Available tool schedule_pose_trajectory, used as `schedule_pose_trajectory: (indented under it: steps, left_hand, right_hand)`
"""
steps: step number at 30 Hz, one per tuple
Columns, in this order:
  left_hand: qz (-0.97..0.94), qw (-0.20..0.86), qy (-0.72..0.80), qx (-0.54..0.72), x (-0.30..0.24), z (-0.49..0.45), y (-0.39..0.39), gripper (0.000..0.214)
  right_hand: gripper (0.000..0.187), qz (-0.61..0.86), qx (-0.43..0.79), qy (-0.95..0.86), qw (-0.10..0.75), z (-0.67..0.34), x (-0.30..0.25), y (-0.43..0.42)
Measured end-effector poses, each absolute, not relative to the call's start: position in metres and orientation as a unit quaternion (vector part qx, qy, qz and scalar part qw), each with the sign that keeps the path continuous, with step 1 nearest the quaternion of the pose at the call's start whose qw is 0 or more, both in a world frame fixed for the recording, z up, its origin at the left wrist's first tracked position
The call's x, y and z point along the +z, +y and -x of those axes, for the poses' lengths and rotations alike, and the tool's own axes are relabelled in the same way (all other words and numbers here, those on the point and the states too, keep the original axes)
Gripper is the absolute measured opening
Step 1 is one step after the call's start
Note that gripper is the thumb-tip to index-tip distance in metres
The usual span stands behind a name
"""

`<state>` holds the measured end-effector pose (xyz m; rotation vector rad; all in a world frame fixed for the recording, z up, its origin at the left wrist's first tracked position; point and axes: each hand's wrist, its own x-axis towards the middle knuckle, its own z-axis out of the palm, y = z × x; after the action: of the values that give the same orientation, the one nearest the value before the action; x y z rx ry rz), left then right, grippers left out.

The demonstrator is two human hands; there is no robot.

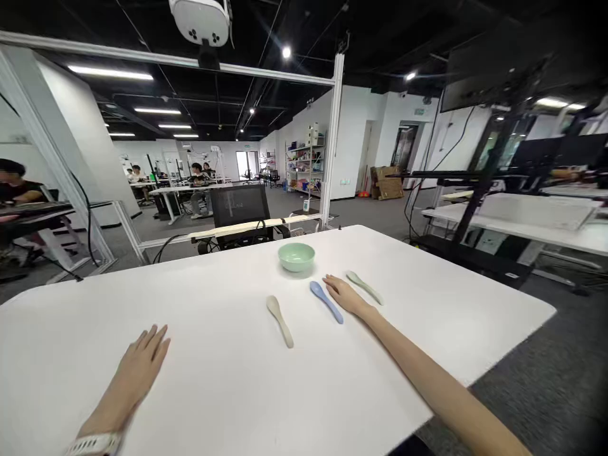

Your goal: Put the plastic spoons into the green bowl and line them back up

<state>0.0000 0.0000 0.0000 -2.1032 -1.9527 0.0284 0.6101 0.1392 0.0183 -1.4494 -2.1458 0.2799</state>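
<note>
Sitting just beside the blue spoon (327,303): the right hand (346,295), fingers extended

The two hands are well apart, both loosely open with the palms down. The right hand lies between the blue spoon and a pale green spoon (365,289), its fingertips close to the blue one's bowl end; whether skin meets spoon, I cannot tell. The right arm stretches in from the lower right corner, across the white tabletop (213,392).

The left hand (139,366) is off to the left with its fingers a little spread, over a bare stretch of tabletop, a white band (95,444) around its wrist.

Left of the blue spoon lies a beige spoon (280,322), nearer the wearer. All three spoons slant the same way, with their handles toward the wearer and to the right. A green bowl (296,258) stands upright beyond them, near the far edge.

Behind the tabletop are a black chair (240,206) and a pale metal frame (334,139); farther back, cardboard boxes (387,183) lean by a wall. A person (23,190) in a dark top sits at the left edge.
</note>
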Motion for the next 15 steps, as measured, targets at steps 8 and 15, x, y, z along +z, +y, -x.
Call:
schedule_pose_trajectory:
  steps: [8,15]
  left_hand:
    - [0.65,0.08,-0.75,-0.095,-0.005,-0.009,0.001,0.077]
    - [0.643,0.049,-0.758,-0.097,0.005,-0.019,-0.001,0.079]
  right_hand:
    - [0.052,0.542,0.109,-0.788,0.27,-0.611,0.018,0.138]
    - [0.043,0.556,0.075,-0.739,0.373,-0.597,0.046,0.122]
